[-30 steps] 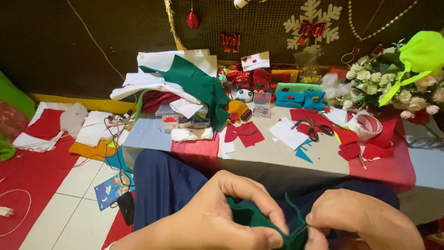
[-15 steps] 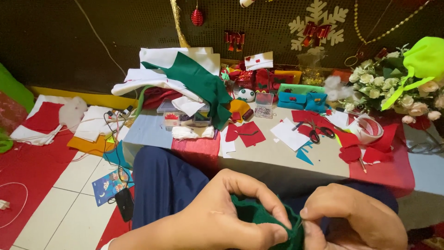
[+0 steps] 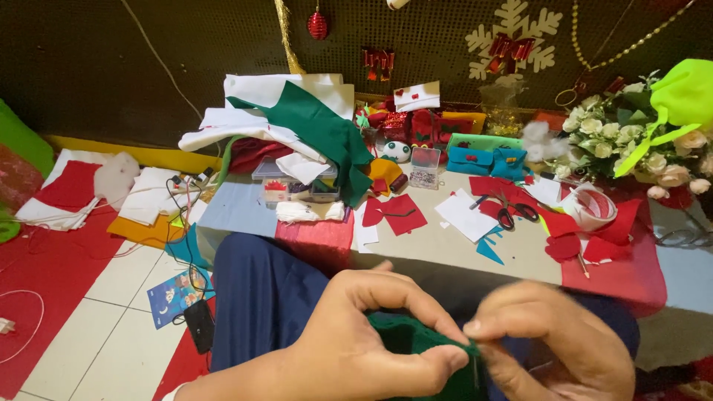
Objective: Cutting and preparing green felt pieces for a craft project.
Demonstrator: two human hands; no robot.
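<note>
Low over the table's near edge (image 3: 445,256), strewn with felt scraps, left hand (image 3: 356,349) and right hand (image 3: 557,349) pinch green felt (image 3: 405,338), fingers clamped, apparently mid-stitch; drawing thread through likely needs steady grip.

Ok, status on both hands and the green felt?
Left hand pinching green felt piece. Right hand pinched at its edge, blurred. Nothing between them; scissors lie apart on low table.

We are seeing even, soft indoor light falling on the bench (image 3: 445,245), with colours staying bright and shadows faint. The dark back wall (image 3: 186,44) is staying dim. Our right hand (image 3: 553,345) is smearing with motion blur, while the left hand (image 3: 349,349) is showing sharper.
</note>
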